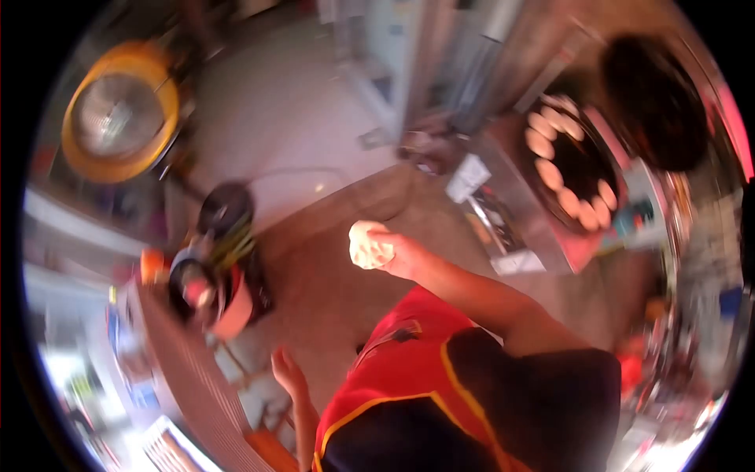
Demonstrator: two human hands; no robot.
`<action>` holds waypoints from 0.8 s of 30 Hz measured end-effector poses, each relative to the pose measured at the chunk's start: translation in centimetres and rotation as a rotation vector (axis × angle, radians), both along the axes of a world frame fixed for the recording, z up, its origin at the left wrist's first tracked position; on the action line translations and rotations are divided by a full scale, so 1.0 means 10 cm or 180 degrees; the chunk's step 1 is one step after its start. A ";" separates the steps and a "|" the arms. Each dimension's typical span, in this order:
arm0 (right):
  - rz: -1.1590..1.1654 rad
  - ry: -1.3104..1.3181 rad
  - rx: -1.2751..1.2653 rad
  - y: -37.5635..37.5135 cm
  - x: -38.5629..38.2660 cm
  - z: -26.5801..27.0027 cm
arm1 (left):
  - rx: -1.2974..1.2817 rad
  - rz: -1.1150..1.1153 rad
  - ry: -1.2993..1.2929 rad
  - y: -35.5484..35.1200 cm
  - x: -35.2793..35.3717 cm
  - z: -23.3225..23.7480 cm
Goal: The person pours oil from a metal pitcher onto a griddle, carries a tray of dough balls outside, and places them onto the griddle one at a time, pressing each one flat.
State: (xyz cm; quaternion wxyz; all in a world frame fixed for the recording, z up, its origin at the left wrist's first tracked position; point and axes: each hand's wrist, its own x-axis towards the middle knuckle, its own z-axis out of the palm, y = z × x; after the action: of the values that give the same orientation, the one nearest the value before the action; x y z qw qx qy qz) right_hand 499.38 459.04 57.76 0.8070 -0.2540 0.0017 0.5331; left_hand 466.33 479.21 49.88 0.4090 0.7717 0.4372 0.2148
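**Fig. 1. Dough ball held in my right hand, head view**

My right hand (403, 253) is stretched forward from the shoulder, its grip closed around a pale dough ball (369, 244). The ball sits at my fingertips, held up in the air over the brown floor (330, 291) and touching nothing else. My left hand (288, 374) hangs low beside my red apron (393, 370), its grip apart with the fingers straight, and it holds nothing. To the right, well apart from the ball, a dark round griddle (578, 161) carries a ring of pale dough discs (550, 175) along its edge. Beyond it lies a dark round shape (653, 102), possibly a lid, though blur prevents certainty. A red bucket (234, 308) stands to the left, and a yellow-rimmed basin (118, 114) lies farther off.
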 end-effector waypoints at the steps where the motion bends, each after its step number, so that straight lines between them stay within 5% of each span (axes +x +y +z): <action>1: -0.0371 0.0083 -0.0122 -0.42 0.16 -0.06 | 0.0259 -0.0130 0.0145 -0.18 0.11 -0.20; 2: -0.0629 0.0209 -0.0215 -0.74 0.32 -0.15 | 0.0551 -0.0145 0.0304 -0.29 0.21 -0.39; 6: -0.1506 0.0417 -0.0524 -2.21 1.22 -0.26 | -0.0495 -0.0332 0.0721 -0.82 1.18 -1.08; 7: -0.1286 -0.0330 0.0253 -2.63 1.61 -0.34 | -0.0792 -0.0415 0.0716 -1.08 1.63 -1.12; 8: -0.1740 -0.0939 -0.0354 -2.99 1.77 -0.25 | -0.1056 -0.0493 0.0759 -1.28 2.01 -1.10; 9: -0.2143 -0.1481 -0.1124 -3.35 1.92 -0.17 | -0.2231 -0.0226 -0.0009 -1.46 2.39 -0.97; 10: -0.1946 -0.1268 -0.0617 -3.78 2.19 -0.20 | -0.1985 -0.0583 0.0295 -1.63 2.70 -0.84; 12: -0.3014 -0.0447 -0.2314 -4.40 2.46 -0.01 | -0.1500 -0.1297 0.0826 -2.03 3.46 -0.52; 14: -0.3516 -0.0932 -0.3126 -5.10 2.83 -0.23 | -0.1476 -0.1350 0.0705 -2.29 4.10 -0.38; 16: -0.3713 -0.1090 -0.3759 -5.72 3.14 -0.41 | -0.1493 -0.1414 0.0630 -2.47 4.50 -0.24; 18: -0.3449 -0.1780 -0.5262 -6.14 3.41 -0.38 | -0.1570 -0.1559 0.0531 -2.62 4.83 -0.13; 24: -0.3115 -0.2181 -0.6698 -6.60 4.15 -0.67 | -0.1282 -0.1657 0.0783 -2.85 5.15 -0.05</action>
State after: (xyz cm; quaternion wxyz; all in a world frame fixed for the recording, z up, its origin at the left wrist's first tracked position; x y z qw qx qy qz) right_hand 540.91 393.01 51.10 0.2805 -0.8869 0.3166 -0.1857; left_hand 517.79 450.70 49.33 0.5383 0.7812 0.3053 -0.0818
